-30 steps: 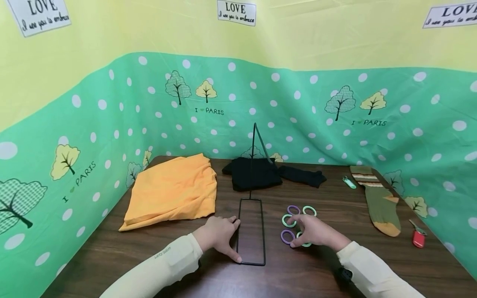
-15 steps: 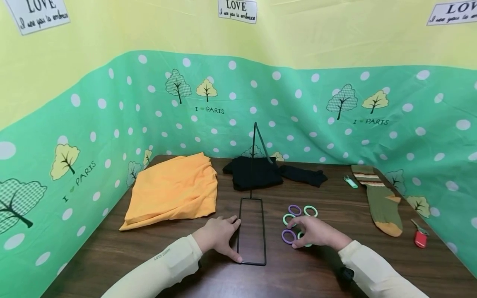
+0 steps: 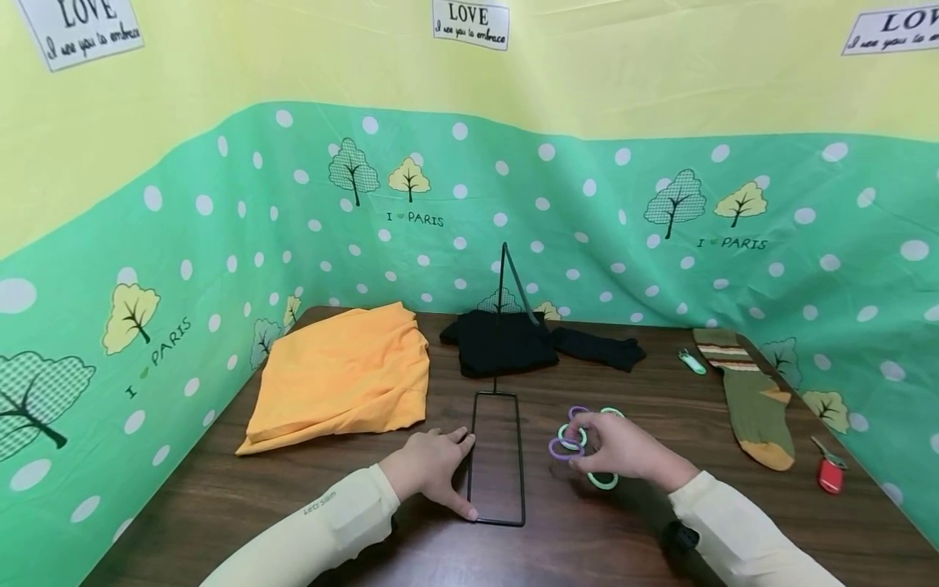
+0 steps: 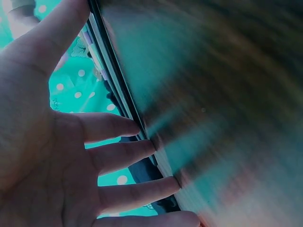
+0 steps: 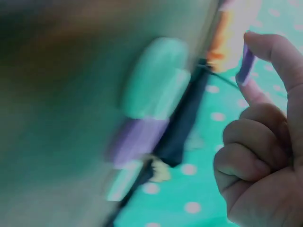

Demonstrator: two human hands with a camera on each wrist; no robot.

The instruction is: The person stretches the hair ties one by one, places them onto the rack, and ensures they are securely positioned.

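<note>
My right hand pinches a purple ring between thumb and index finger, lifted off the table; its other fingers are curled in the right wrist view. Below and around that hand lie a light green ring, another purple ring and more green rings, partly hidden by the fingers. With fingers spread and fairly straight, my left hand touches the left side of a black wire stand's rectangular base. The stand's upright rod rises from the back of the base and bends over at its top.
Folded orange cloth lies at the left. Behind the stand are a folded black cloth and a black sock-like piece. To the right lie a green tag, an olive sock and a red key fob. Patterned curtain surrounds the table.
The right hand has taken hold of the nearer purple ring and raised it from the table, moving slightly up and left. The left hand stays in place on the base.
</note>
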